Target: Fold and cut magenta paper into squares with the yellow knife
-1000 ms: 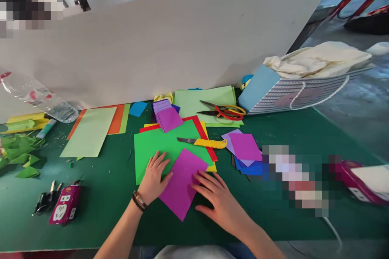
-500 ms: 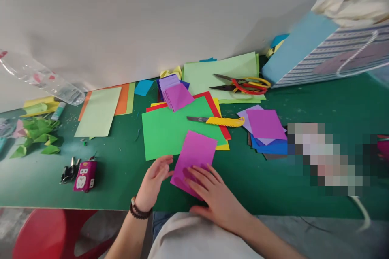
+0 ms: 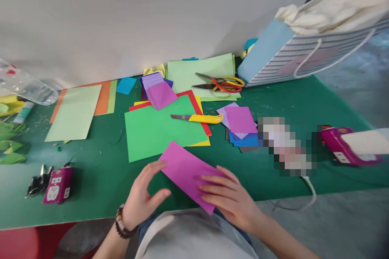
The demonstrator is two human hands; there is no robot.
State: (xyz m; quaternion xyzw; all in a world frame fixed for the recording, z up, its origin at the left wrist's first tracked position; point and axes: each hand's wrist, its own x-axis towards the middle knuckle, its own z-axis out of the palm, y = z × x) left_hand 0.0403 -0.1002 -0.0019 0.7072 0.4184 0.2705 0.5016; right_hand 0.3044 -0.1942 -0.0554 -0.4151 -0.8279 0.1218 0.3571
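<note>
A folded purple paper [image 3: 185, 170] lies tilted at the near edge of the green table mat [image 3: 100, 186], part of it past the edge. My right hand [image 3: 226, 198] rests on its right end with fingers stretched flat. My left hand [image 3: 141, 198] touches the paper's left edge with its fingertips, fingers spread and curved. A large green sheet [image 3: 158, 129] lies just beyond the purple paper.
A yellow utility knife [image 3: 203, 118] lies on the coloured sheets. Red and yellow scissors [image 3: 223, 83] sit on pale green paper. Purple and blue squares [image 3: 240, 123] lie to the right. A striped bag [image 3: 304, 60] stands at the far right, and a magenta power strip [image 3: 57, 184] at the left.
The purple paper has gone from a full square to a folded narrow strip and has been drawn toward the table's near edge. Both hands moved back with it. The camera view shifted.
</note>
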